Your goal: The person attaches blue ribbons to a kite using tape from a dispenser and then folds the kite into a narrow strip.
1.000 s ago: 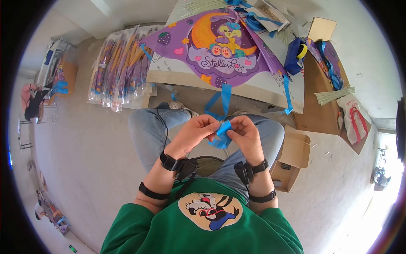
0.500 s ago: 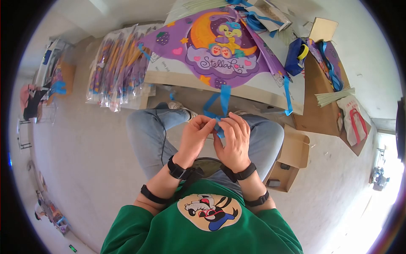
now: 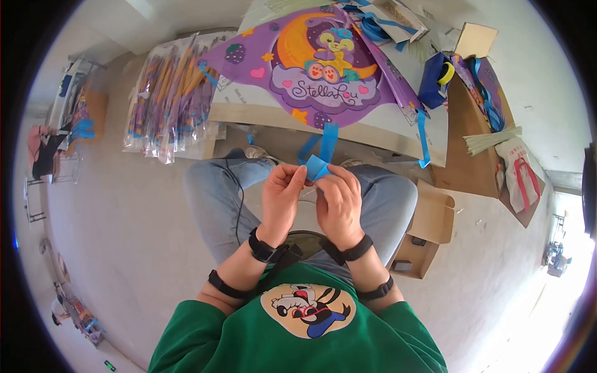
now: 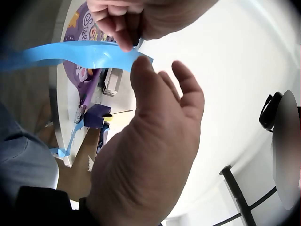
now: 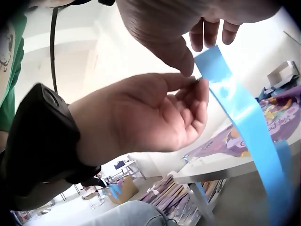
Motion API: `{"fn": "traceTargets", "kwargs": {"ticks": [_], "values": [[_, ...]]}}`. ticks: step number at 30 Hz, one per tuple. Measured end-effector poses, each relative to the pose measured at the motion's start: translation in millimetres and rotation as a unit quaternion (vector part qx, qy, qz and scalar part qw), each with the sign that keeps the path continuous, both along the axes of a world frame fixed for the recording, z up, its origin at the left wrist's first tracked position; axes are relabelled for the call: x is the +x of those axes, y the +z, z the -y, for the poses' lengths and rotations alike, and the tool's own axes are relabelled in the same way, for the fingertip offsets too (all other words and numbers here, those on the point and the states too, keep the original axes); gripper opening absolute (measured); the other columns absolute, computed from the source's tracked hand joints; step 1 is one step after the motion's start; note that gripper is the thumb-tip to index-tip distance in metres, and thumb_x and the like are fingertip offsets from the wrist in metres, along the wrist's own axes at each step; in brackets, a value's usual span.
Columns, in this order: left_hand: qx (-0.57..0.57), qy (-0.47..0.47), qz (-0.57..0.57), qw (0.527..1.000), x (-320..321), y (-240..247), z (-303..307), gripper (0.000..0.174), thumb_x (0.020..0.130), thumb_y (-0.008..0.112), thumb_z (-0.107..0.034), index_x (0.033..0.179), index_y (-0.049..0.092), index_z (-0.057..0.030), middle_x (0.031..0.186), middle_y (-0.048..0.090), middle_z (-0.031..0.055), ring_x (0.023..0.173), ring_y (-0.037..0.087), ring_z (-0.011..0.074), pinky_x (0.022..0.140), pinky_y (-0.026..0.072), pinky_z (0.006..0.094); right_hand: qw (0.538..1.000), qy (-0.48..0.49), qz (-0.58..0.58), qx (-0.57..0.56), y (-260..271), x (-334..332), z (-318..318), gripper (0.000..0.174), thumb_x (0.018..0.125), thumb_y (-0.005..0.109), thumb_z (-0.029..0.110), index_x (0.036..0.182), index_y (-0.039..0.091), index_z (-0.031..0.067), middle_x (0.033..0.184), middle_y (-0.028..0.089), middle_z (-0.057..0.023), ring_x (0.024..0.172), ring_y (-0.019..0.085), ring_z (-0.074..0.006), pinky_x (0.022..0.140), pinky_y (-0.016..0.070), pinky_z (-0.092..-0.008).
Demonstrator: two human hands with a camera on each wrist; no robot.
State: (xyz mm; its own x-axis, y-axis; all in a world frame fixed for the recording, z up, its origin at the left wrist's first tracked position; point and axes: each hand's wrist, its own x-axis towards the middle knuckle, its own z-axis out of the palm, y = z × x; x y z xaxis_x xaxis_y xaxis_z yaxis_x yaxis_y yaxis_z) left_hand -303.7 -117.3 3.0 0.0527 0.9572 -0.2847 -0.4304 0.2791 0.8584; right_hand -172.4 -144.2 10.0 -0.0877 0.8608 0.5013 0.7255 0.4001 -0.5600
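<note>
My left hand (image 3: 283, 198) pinches a blue ribbon (image 3: 317, 168) between thumb and index finger, with its other fingers curled, close above my lap. Facing it, my right hand (image 3: 342, 202) has its fingertips right at the ribbon's short loose end. In the right wrist view, several fingers of the right hand (image 5: 162, 28) spread apart beside that end, and its thumb is near the left fingertips. The ribbon hangs in a long strip, leading toward the lower tip of a purple kite (image 3: 295, 46) printed "StellaLou". This kite lies on the table (image 3: 249, 116) in front.
Bagged kites (image 3: 174, 93) are stacked left of the table. At its right are a blue tape dispenser (image 3: 435, 81) and a brown carton (image 3: 466, 146) bearing thin sticks (image 3: 492, 140). An open small cardboard box (image 3: 429, 217) lies by the right knee.
The ribbon between the hands moves a little up and left, and its flat end turns into view. My right hand turns inward and closer to the left hand, which keeps its pinch.
</note>
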Motion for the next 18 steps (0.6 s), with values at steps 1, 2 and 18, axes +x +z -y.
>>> {"fn": "traceTargets", "kwargs": {"ticks": [1, 2, 18], "values": [[-0.001, 0.009, 0.009, 1.0, -1.2, 2.7, -0.9, 0.011, 0.093, 0.061, -0.014, 0.092, 0.058, -0.0032, 0.085, 0.063, 0.0026, 0.076, 0.058, 0.0082, 0.072, 0.0451, 0.0209, 0.995, 0.009, 0.026, -0.093, -14.2, 7.8, -0.7, 0.037, 0.065, 0.069, -0.002, 0.1, 0.06, 0.0058, 0.106, 0.057, -0.0129, 0.107, 0.056, -0.0338, 0.092, 0.0439, -0.0454], [0.0, 0.014, 0.007, 1.0, -4.0, 4.0, -1.5, 0.011, 0.093, 0.061, -0.014, 0.092, 0.058, -0.0032, 0.085, 0.063, 0.0026, 0.076, 0.058, 0.0082, 0.072, 0.0451, 0.0209, 0.981, 0.02, 0.052, -0.186, -27.7, 13.9, -0.2, 0.033, 0.067, 0.07, 0.001, 0.098, 0.06, 0.0053, 0.105, 0.056, -0.0127, 0.106, 0.056, -0.0319, 0.093, 0.043, -0.0461], [-0.009, 0.008, 0.008, 1.0, -2.5, 6.2, -0.7, 0.013, 0.094, 0.061, -0.016, 0.094, 0.056, -0.0038, 0.088, 0.065, 0.0045, 0.082, 0.061, 0.0098, 0.078, 0.0468, 0.0238, 0.957, -0.008, -0.205, -0.204, -40.6, -28.7, -1.2, 0.048, 0.075, 0.068, -0.002, 0.12, 0.049, 0.0002, 0.108, 0.06, -0.0183, 0.098, 0.059, -0.0375, 0.081, 0.0494, -0.0408]]}}
